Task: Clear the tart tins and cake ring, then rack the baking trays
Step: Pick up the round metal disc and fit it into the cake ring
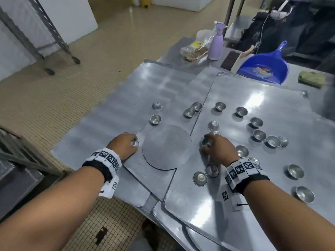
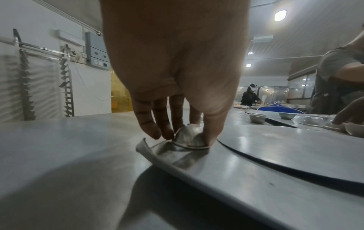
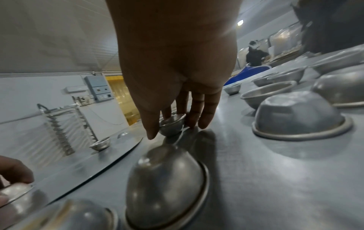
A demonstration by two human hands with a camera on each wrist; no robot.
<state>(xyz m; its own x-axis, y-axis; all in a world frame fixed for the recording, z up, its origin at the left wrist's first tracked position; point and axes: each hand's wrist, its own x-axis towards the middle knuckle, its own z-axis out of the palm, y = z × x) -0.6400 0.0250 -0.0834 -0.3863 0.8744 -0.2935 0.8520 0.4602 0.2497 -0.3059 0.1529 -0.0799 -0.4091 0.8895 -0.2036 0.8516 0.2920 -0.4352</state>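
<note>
At centre frame, the left hand (image 1: 125, 144) pinches an upturned tart tin (image 2: 189, 137) on the left baking tray (image 1: 112, 113), beside a flat round disc (image 1: 166, 146). Right of the disc, the right hand (image 1: 218, 148) curls round an upright tin (image 3: 171, 125) on the right tray (image 1: 272, 98).

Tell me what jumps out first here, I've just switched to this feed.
Small metal tart tins lie scattered over overlapping baking trays, some upright, some upside down. Each hand is on one: the left hand pinches an upside-down tin beside the flat round disc, the right hand grips an upright one. A blue dustpan sits at the far edge.
</note>
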